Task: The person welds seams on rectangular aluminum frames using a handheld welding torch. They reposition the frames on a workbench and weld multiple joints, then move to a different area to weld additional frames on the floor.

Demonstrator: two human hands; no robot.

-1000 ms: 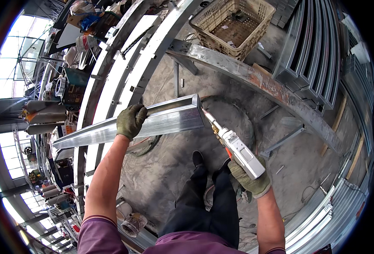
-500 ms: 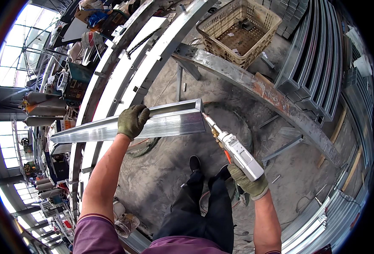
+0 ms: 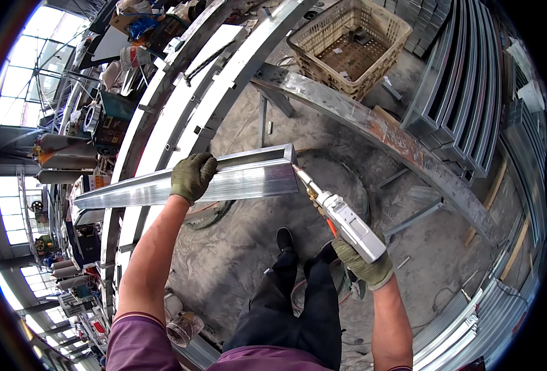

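My left hand, in a green work glove, is closed over the top edge of a shiny metal channel frame. The frame lies across the white rails on the left, its right end sticking out over the floor. In my right hand, also gloved, is a white and silver welding gun with a slim nozzle and an orange line beneath. Its nozzle tip is at the frame's right end, by the corner; whether it touches I cannot tell. The gun's body partly hides my right fingers.
A dirty beige plastic crate stands at the top, behind a rusty steel beam on legs. Stacked metal profiles fill the right side. White rails curve along the left. A cable loops on the floor, and a bucket sits lower left.
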